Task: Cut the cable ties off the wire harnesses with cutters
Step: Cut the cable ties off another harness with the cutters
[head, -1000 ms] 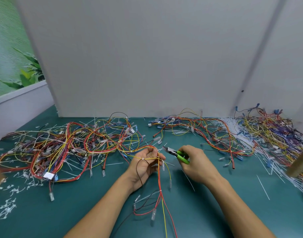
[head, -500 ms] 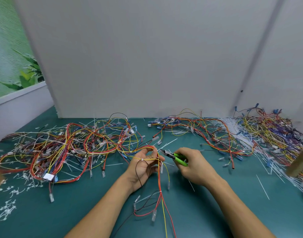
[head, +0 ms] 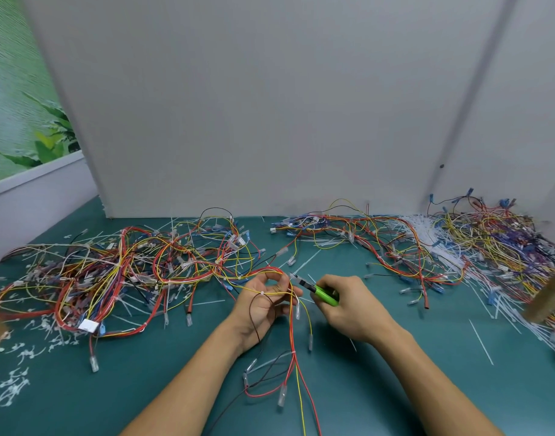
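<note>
A matte teal counter point(head: 81, 388) runs back to smooth grey panels point(head: 270, 105). The left hand point(head: 263, 305) curls its fingers round a thin harness point(head: 293, 350) of red, yellow and black wires that trails toward six o'clock. A small white cable tie point(head: 261, 292) cinches it over the palm. The right hand point(head: 351, 306) grips the cutters point(head: 320, 292) by glossy green handles, slim steel tips pointing to ten o'clock, just beside the held wires. Tangled harness heaps point(head: 128, 272) lie at nine o'clock and curly white tie scraps point(head: 15, 385) at eight.

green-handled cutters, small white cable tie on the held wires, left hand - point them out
green-handled cutters point(head: 325, 294), head view, on the green handle
small white cable tie point(head: 261, 292), head view, on its knot round the yellow wire point(head: 276, 293)
left hand point(head: 265, 313), head view, on the palm
</note>
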`<state>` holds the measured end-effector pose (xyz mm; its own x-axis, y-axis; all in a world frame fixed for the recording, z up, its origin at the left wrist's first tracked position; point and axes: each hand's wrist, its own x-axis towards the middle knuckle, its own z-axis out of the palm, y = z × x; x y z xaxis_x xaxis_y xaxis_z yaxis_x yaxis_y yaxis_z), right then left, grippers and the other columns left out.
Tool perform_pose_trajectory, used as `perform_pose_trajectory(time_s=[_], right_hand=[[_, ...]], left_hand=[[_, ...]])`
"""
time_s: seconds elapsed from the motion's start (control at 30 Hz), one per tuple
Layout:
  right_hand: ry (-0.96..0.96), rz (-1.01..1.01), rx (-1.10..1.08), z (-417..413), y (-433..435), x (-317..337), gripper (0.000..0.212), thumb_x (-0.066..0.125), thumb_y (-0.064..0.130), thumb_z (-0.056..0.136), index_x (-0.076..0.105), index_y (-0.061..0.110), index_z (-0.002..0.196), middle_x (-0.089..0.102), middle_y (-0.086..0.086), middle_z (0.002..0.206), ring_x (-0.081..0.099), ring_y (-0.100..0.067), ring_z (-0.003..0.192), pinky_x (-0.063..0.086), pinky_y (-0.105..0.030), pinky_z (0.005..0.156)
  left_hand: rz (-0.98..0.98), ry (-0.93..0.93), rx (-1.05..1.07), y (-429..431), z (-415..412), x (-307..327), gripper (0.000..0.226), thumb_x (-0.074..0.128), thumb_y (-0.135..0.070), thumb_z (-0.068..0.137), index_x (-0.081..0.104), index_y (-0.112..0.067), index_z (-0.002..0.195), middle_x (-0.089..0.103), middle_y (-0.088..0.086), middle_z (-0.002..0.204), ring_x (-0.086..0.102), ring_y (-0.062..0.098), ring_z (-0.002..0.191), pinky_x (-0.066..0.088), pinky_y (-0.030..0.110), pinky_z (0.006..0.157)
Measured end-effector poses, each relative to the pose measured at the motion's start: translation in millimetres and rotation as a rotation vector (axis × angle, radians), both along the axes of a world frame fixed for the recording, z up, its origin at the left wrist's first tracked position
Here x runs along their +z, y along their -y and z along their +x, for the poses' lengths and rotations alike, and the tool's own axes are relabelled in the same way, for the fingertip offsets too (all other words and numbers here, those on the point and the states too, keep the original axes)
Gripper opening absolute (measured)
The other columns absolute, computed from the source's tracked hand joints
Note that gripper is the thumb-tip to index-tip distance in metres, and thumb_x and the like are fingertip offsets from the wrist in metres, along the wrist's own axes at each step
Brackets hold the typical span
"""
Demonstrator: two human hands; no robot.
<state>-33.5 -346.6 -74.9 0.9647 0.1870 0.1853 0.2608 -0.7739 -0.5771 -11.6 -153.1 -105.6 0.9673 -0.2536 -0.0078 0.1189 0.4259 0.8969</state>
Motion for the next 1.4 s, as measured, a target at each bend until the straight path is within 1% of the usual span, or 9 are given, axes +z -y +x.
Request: perform_pose_trajectory(time_s=[0.13, 0.23, 0.37, 0.63, 0.8, 0.93, 1.1, 1.27, 1.4], right_hand=[[-0.127, -0.006, -0.008, -4, -4, 9, 0.012, 0.066, 0.034, 0.095, 0.067, 0.024, 0.089, 0.069, 0.003, 0.078, 0.064, -0.019, 0.070, 0.053, -0.034, 0.066], [-0.334, 0.106, 0.021, -6, -5, 15, 0.015, 0.064, 0.027, 0.096, 0.064, 0.020, 0.082, 0.067, 0.005, 0.064, 0.064, -0.015, 0.054, 0.050, -0.028, 0.052], [-0.429, 0.151, 0.025, -7, -5, 21, 0.022, 0.064, 0.020, 0.096, 0.060, 0.017, 0.075, 0.060, 0.005, 0.061, 0.060, -0.017, 0.051, 0.046, -0.027, 0.046], [-0.496, 0.117, 0.057, -11, -7, 21, 0.020, 0.058, 0.022, 0.099, 0.064, 0.005, 0.090, 0.063, -0.006, 0.071, 0.062, -0.022, 0.057, 0.055, -0.035, 0.053], [-0.507, 0.111, 0.060, -12, -9, 23, 0.019, 0.056, 0.020, 0.097, 0.061, 0.014, 0.079, 0.062, -0.003, 0.063, 0.063, -0.015, 0.053, 0.059, -0.034, 0.054], [-0.517, 0.069, 0.059, -13, -13, 24, 0.012, 0.054, 0.019, 0.093, 0.062, 0.012, 0.087, 0.068, -0.014, 0.073, 0.065, -0.020, 0.058, 0.062, -0.040, 0.062], [-0.475, -0.013, 0.027, -15, -17, 23, 0.015, 0.052, 0.023, 0.093, 0.062, 0.012, 0.091, 0.065, -0.004, 0.061, 0.062, -0.017, 0.046, 0.055, -0.028, 0.049], [-0.401, -0.052, -0.019, -15, -19, 21, 0.022, 0.051, 0.029, 0.096, 0.058, 0.013, 0.082, 0.064, -0.006, 0.061, 0.071, -0.031, 0.055, 0.062, -0.038, 0.051], [-0.385, -0.058, -0.045, -16, -21, 21, 0.026, 0.050, 0.031, 0.097, 0.057, 0.011, 0.082, 0.063, -0.007, 0.061, 0.072, -0.033, 0.056, 0.061, -0.039, 0.049]], left_hand=[[-0.019, -0.002, 0.003, -1, 0, 0, 0.024, 0.067, -0.022, 0.080, 0.051, -0.010, 0.092, 0.073, 0.015, 0.079, 0.065, 0.019, 0.058, 0.045, 0.032, 0.060], [-0.038, 0.014, -0.025, -3, 2, -3, 0.019, 0.067, -0.020, 0.083, 0.052, -0.011, 0.091, 0.074, 0.015, 0.086, 0.068, 0.018, 0.063, 0.048, 0.028, 0.058], [-0.040, 0.038, -0.017, -3, 5, -8, 0.018, 0.066, -0.015, 0.085, 0.051, -0.009, 0.092, 0.074, 0.020, 0.089, 0.069, 0.021, 0.065, 0.047, 0.024, 0.053], [0.027, 0.106, 0.058, 3, 5, -13, 0.023, 0.069, -0.016, 0.081, 0.052, -0.006, 0.091, 0.073, 0.022, 0.081, 0.067, 0.023, 0.061, 0.042, 0.021, 0.049], [0.072, 0.148, 0.042, 4, 4, -14, 0.024, 0.070, -0.018, 0.082, 0.053, -0.003, 0.092, 0.073, 0.028, 0.084, 0.068, 0.024, 0.062, 0.042, 0.024, 0.050], [0.083, 0.173, 0.038, 3, 6, -17, 0.022, 0.070, -0.018, 0.084, 0.055, -0.004, 0.090, 0.073, 0.028, 0.084, 0.068, 0.023, 0.063, 0.042, 0.023, 0.050], [0.074, 0.173, 0.039, 2, 6, -18, 0.026, 0.074, -0.021, 0.083, 0.056, -0.004, 0.091, 0.073, 0.028, 0.085, 0.069, 0.023, 0.064, 0.043, 0.022, 0.050], [0.074, 0.168, 0.052, 3, 6, -17, 0.022, 0.073, -0.019, 0.082, 0.057, -0.005, 0.089, 0.073, 0.028, 0.084, 0.068, 0.023, 0.063, 0.042, 0.022, 0.050], [0.067, 0.157, 0.055, 3, 7, -17, 0.022, 0.073, -0.019, 0.081, 0.056, -0.006, 0.089, 0.072, 0.029, 0.084, 0.068, 0.024, 0.062, 0.042, 0.022, 0.050]])
